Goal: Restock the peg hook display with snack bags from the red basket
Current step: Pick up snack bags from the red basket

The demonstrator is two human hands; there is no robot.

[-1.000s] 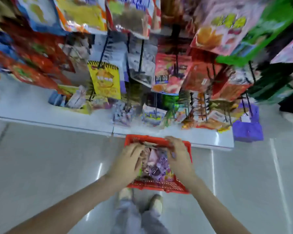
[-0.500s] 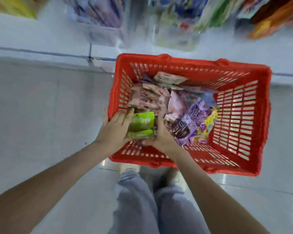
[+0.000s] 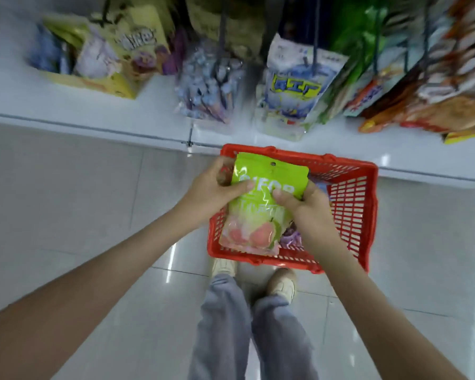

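Both hands — left hand [image 3: 215,187], right hand [image 3: 303,204] — pinch the glossy green snack bag [image 3: 261,204] above the red plastic basket [image 3: 351,204]; I'd keep its punched hole uppermost — ready for a peg.

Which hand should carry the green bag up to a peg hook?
Probably left: the left hand grips the green snack bag higher, beside its hang hole; the right hand pinches mid-bag.

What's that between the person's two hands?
A green snack bag printed with pink fruit. The left hand and right hand each grip one side of it, over the red basket, in the head view.
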